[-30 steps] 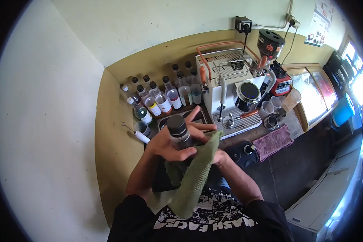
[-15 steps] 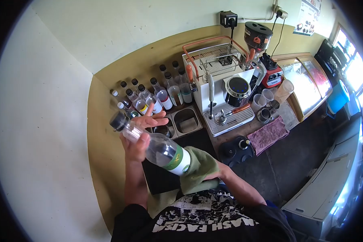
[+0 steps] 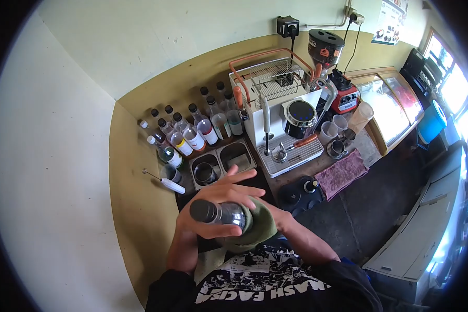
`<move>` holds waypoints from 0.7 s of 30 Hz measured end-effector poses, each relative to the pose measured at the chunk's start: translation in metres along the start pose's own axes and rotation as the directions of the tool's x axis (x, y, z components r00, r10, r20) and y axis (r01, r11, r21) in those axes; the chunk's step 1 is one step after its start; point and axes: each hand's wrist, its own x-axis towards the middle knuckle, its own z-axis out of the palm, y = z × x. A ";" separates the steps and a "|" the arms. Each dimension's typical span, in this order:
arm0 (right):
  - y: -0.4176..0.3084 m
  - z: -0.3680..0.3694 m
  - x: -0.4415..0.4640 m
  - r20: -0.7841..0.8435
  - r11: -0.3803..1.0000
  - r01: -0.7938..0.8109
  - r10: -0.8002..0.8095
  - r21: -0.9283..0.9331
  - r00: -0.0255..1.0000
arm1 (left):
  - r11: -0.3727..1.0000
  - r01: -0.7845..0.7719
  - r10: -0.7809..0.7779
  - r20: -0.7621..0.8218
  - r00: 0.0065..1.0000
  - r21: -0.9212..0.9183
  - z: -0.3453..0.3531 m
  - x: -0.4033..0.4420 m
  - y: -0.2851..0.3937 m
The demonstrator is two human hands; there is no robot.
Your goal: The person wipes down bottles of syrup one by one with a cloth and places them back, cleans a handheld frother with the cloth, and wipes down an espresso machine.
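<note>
A clear bottle with a black cap (image 3: pixel 204 211) is held close to my chest, its cap end toward the camera and the left. My left hand (image 3: pixel 221 195) curls round its neck and shoulder, thumb below and some fingers spread above. A green cloth (image 3: pixel 259 229) wraps the lower part of the bottle. My right hand (image 3: pixel 278 217) is at the cloth's right side, mostly hidden by it and gripping the cloth against the bottle. The bottle's label is out of sight.
Several capped bottles (image 3: pixel 194 139) stand along the wall, behind metal containers (image 3: pixel 236 157). A white handheld frother (image 3: pixel 172 185) lies at the left. To the right are an espresso machine (image 3: pixel 252 112), cups (image 3: pixel 328 133), a black tamping stand (image 3: pixel 299 196) and a purple cloth (image 3: pixel 343 174).
The bottle has swung from slanting at the upper left, label showing, to lower and nearer my chest, cap toward the camera. My left hand has moved down and right with it.
</note>
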 end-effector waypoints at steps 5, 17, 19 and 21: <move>0.018 0.005 -0.016 -0.046 0.978 0.044 -0.035 0.202 0.998 | 0.973 0.229 -0.221 -0.187 0.957 0.022 0.024 -0.007 -0.014; 0.011 0.000 -0.009 -0.162 0.848 0.121 -0.236 -0.517 0.958 | 0.864 0.386 -0.268 -0.353 0.896 0.323 0.061 -0.028 -0.027; 0.020 0.004 -0.010 -0.127 0.866 0.090 -0.174 -0.492 0.977 | 0.891 0.312 -0.244 -0.233 0.941 0.330 0.046 -0.026 -0.023; 0.027 0.011 -0.009 -0.131 0.867 0.156 -0.244 -0.473 0.961 | 0.923 0.265 -0.229 -0.157 0.961 0.279 0.040 -0.024 -0.019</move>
